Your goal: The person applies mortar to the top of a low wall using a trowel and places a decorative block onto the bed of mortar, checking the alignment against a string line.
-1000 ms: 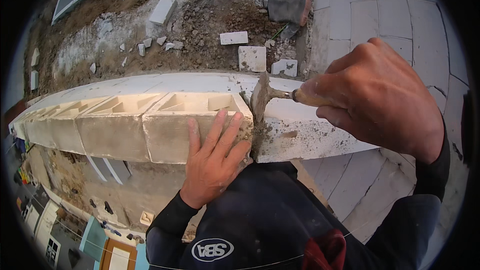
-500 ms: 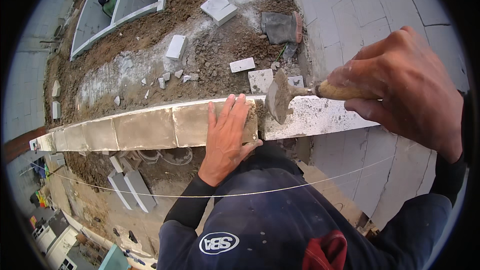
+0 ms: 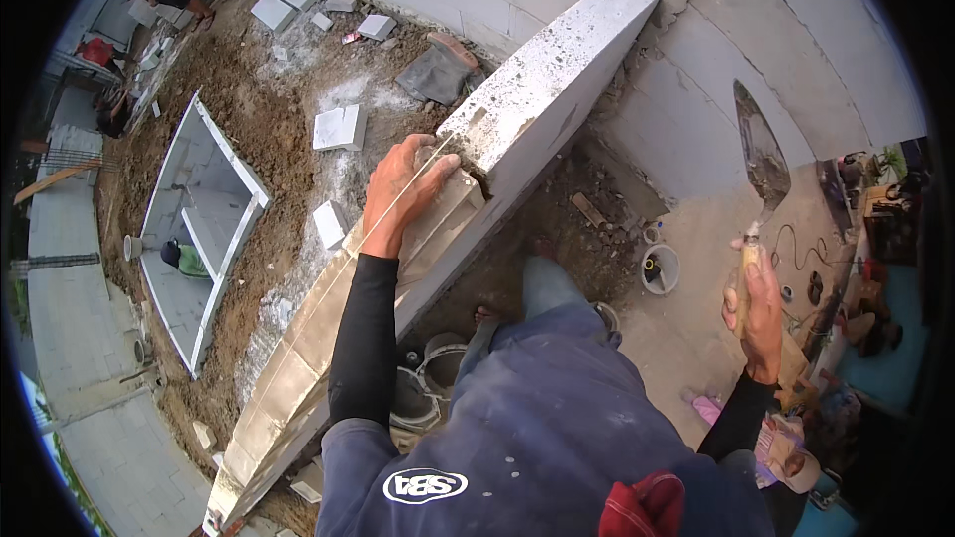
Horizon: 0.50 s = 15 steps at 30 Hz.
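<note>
A row of beige blocks (image 3: 298, 348) runs along the top of a low wall, its far end meeting a white block section (image 3: 552, 65) speckled with mortar. My left hand (image 3: 403, 189) rests on the end block of the row, fingers and thumb spread over its top close to the joint. A thin pale string (image 3: 383, 219) passes across that hand in the picture. Out to the right, away from the wall, my right hand (image 3: 758, 313) grips the wooden handle of a pointed trowel (image 3: 762, 149), with its blade pointing up and some mortar smeared on it.
White blocks (image 3: 339, 127) and a grey boot-like item (image 3: 438, 72) lie on the soil beyond the wall. A block-walled pit (image 3: 261, 197) has a person in green inside. Buckets (image 3: 443, 363) stand by my legs, another bucket (image 3: 661, 268) farther right. Other people are at the upper left.
My right hand has swung the trowel from above the block joint out to the right, blade now upward. My left hand stays on the end block. The view has turned.
</note>
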Each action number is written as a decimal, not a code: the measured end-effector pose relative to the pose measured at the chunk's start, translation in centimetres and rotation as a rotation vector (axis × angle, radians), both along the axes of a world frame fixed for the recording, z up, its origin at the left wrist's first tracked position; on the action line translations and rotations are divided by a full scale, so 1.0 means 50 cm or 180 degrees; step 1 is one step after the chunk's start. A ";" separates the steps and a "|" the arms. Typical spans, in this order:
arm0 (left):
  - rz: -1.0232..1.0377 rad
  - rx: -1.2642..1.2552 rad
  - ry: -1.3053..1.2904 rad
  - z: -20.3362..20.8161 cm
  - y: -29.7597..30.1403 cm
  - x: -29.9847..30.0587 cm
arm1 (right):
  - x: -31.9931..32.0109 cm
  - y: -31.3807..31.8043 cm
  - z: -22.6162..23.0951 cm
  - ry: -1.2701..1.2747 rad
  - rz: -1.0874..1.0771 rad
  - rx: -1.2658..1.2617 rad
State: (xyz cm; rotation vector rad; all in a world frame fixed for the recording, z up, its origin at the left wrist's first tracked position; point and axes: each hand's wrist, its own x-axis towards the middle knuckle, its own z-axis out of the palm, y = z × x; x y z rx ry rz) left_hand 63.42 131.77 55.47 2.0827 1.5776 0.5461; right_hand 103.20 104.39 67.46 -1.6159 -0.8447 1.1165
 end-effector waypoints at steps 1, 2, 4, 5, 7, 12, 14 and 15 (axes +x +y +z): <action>0.0016 -0.0075 0.0067 -0.004 0.005 0.005 | -0.034 -0.034 -0.052 0.0149 -0.0066 -0.0364; -0.0001 -0.0128 0.0095 0.004 0.007 0.011 | -0.064 -0.058 -0.102 0.0210 0.0138 -0.0641; 0.0042 -0.0208 0.0165 0.015 0.009 0.026 | -0.147 -0.076 -0.165 0.0669 0.0627 -0.0591; 0.0073 -0.0153 0.0232 0.016 0.010 0.025 | -0.188 -0.079 -0.194 0.0711 0.0785 -0.0536; 0.0153 -0.0077 0.0356 0.000 0.013 0.023 | -0.227 -0.060 -0.245 -0.0687 0.1215 -0.0153; 0.0353 0.0381 0.0475 -0.009 0.004 0.031 | -0.251 0.010 -0.262 -0.0412 0.1444 0.0182; 0.0513 0.0482 0.0646 -0.008 -0.007 0.041 | -0.254 0.018 -0.259 -0.0401 0.1573 0.0131; 0.0597 0.0528 0.0729 -0.011 -0.012 0.037 | -0.259 0.025 -0.259 -0.0401 0.1644 0.0103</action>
